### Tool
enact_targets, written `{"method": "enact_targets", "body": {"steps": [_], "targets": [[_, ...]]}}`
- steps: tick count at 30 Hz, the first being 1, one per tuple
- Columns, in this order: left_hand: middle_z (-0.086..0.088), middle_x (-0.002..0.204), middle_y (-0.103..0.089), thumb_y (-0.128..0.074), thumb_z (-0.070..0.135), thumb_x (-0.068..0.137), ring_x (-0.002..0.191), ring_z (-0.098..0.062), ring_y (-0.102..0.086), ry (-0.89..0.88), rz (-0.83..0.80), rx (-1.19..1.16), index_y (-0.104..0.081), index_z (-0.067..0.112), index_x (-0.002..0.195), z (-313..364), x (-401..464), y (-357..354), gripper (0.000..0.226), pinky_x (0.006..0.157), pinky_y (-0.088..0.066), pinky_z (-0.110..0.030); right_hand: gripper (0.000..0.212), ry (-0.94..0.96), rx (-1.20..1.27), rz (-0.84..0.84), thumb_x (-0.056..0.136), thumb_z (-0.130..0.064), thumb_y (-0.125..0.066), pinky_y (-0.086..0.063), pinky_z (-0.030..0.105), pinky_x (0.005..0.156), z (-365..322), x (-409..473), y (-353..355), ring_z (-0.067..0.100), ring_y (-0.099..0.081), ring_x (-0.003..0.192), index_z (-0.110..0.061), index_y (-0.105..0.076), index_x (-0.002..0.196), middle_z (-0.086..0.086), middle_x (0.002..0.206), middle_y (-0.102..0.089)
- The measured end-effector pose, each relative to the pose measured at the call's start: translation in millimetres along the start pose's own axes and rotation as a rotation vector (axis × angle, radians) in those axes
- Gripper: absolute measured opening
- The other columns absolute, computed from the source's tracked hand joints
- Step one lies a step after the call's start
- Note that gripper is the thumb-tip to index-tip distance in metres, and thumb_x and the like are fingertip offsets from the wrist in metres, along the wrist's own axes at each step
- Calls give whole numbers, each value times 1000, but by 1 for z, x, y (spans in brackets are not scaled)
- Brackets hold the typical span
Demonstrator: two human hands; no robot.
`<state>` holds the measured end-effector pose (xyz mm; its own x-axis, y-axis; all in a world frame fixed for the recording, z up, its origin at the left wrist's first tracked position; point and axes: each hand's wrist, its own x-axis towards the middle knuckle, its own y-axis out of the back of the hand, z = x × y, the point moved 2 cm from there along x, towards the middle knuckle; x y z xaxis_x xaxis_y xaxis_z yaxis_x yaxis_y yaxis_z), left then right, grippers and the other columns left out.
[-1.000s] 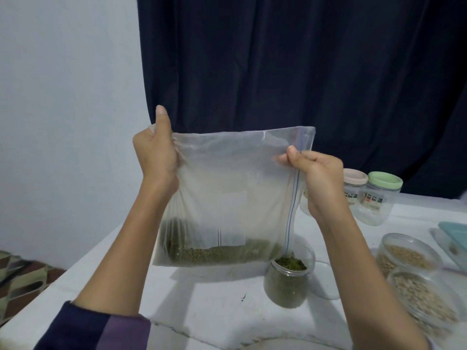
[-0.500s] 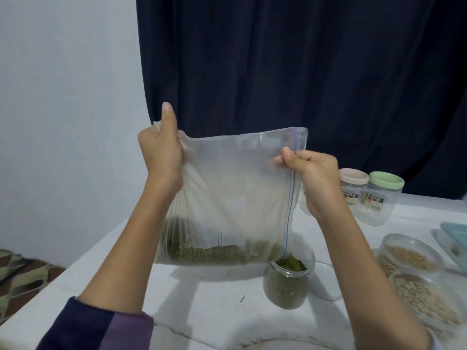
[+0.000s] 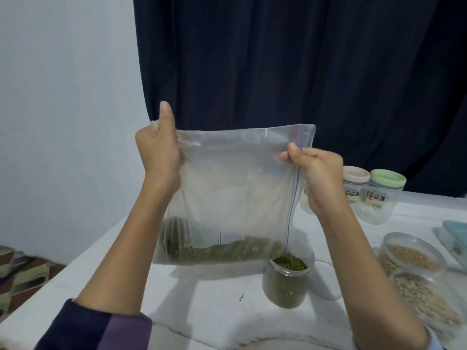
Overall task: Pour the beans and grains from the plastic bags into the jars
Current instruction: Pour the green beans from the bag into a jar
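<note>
Curtain (image 3: 303, 72), dark navy, fills the back from 11 to 2 o'clock, and a pale wall (image 3: 63, 97) stands at 9 to 10 o'clock. Below them the white tabletop (image 3: 214, 304) spreads over the lower half of the view.

The plastic bag (image 3: 235, 188) is held up in the air at the centre, turned on its side, so its blue zip line runs down the right edge. A layer of green beans (image 3: 222, 251) lies along its low edge. The low right corner hangs just above the open jar (image 3: 286, 284) at 5 o'clock, which stands upright on the tabletop and is full of the same green beans almost to the rim.

The left hand (image 3: 158, 147) grips the upper left corner of the bag at 10 o'clock — its fingers are curled round the gathered plastic and the thumb points up. The right hand (image 3: 317, 175) pinches the bag near the zip line at 2 o'clock, fingers closed on the plastic.

At 4 o'clock stand two open jars of pale grains, one (image 3: 412, 253) behind the other (image 3: 427, 296), touching. At 3 o'clock two clear closed jars stand side by side — one with a beige lid (image 3: 356, 174), one with a green lid (image 3: 388, 179).
</note>
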<state>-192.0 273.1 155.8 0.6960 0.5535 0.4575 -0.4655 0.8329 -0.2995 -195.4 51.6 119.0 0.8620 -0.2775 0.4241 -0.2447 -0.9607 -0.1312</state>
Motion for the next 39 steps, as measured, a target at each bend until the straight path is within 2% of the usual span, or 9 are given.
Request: {"method": "enact_targets", "body": {"steps": [5, 9, 12, 15, 18, 21, 25, 28, 39], "targets": [[14, 39, -21, -49, 35, 98, 41, -5, -20, -7, 10, 4, -19, 21, 56, 0, 2, 2, 53, 43, -21, -18, 23, 0, -15, -55, 91, -14, -63, -45, 9, 76, -3, 1, -3, -2, -66, 77, -14, -72, 69, -10, 67, -72], [14, 39, -19, -49, 35, 98, 41, -5, -19, -4, 27, 7, -18, 21, 57, 0, 5, 5, 54, 42, -19, -18, 22, 7, 0, -32, 91, -14, -63, -45, 10, 81, -4, 1, -2, -1, -67, 79, -13, -73, 71, -9, 70, -73], [15, 38, -20, -49, 34, 98, 40, -5, -19, -10, 28, -1, -18, 21, 56, -1, 7, 7, 54, 42, -19, -19, 22, -5, -2, -72, 91, -13, -63, -47, 8, 74, -5, -2, -6, 0, -68, 76, -11, -73, 71, -6, 70, -73], [15, 38, -20, -48, 34, 98, 39, -5, -20, -12, 47, 4, -18, 21, 57, -1, 10, 12, 53, 42, -20, -17, 21, 25, 2, -42, 90, -15, -64, -46, 15, 87, -7, -4, -8, 5, -68, 85, -13, -74, 71, -6, 73, -74], [15, 38, -21, -47, 33, 99, 40, -5, -21, -15, 41, -8, -18, 20, 57, -2, 11, 14, 53, 43, -21, -18, 22, 23, -25, -79, 90, -15, -65, -44, 9, 81, -8, -6, -13, 3, -68, 82, -14, -73, 69, -8, 70, -73], [14, 38, -20, -47, 34, 99, 40, -5, -20, -12, 54, -10, -18, 21, 57, -3, 13, 17, 53, 42, -20, -17, 19, 7, -9, -66, 89, -16, -66, -44, 19, 91, -8, -9, -12, 8, -68, 91, -12, -74, 73, -4, 76, -75], [14, 38, -20, -47, 33, 99, 40, -5, -19, -24, 51, -16, -18, 20, 57, -2, 12, 18, 53, 42, -19, -17, 21, 18, -26, -83, 89, -16, -65, -43, 6, 79, -12, -12, -13, -1, -67, 82, -15, -73, 70, -8, 71, -73], [14, 38, -20, -47, 35, 99, 40, -5, -19, -13, 55, -18, -17, 21, 56, -2, 12, 18, 54, 41, -20, -16, 18, 22, -5, -67, 89, -16, -65, -45, 20, 93, -12, -13, -9, 6, -69, 88, -13, -75, 74, -4, 77, -75], [14, 36, -19, -47, 32, 99, 37, -5, -19, -28, 36, -26, -17, 20, 57, 4, 9, 12, 53, 40, -19, -16, 20, -11, -11, -88, 90, -17, -64, -45, 27, 98, -12, -15, -4, 8, -69, 87, -9, -74, 75, 0, 79, -75]]}}
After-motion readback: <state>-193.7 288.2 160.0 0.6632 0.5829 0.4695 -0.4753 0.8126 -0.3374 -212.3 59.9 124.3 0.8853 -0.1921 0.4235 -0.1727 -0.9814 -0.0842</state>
